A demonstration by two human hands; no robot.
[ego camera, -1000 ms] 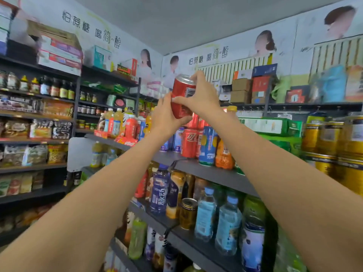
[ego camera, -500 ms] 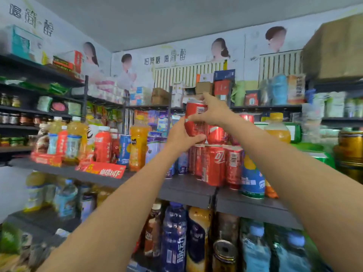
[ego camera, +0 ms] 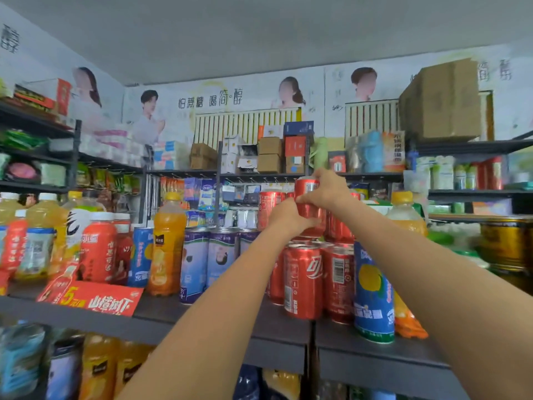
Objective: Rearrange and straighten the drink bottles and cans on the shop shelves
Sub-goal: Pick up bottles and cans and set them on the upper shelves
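Both hands hold one red cola can (ego camera: 307, 209) upright, at the second tier of a stack of red cans. My left hand (ego camera: 285, 217) grips its lower left side, and my right hand (ego camera: 326, 188) wraps over its top and right side. Directly under it stand more red cola cans (ego camera: 303, 281) on the dark grey shelf (ego camera: 277, 339). Another upper-tier red can (ego camera: 269, 207) stands just left of the held one. A tall blue can with a yellow fruit print (ego camera: 373, 293) stands to the right of the stack.
Purple-and-white cans (ego camera: 199, 264), an orange juice bottle (ego camera: 167, 243) and red-labelled bottles (ego camera: 98, 249) fill the shelf to the left, behind a red price sign (ego camera: 95, 300). Gold tins (ego camera: 504, 243) sit at right. More bottles line the shelf below. Cardboard boxes (ego camera: 441, 102) sit on top.
The can, held high above the shelf a second ago, has come down onto the upper row of red cans. Both hands have kept their hold, and my view has swung left and closer.
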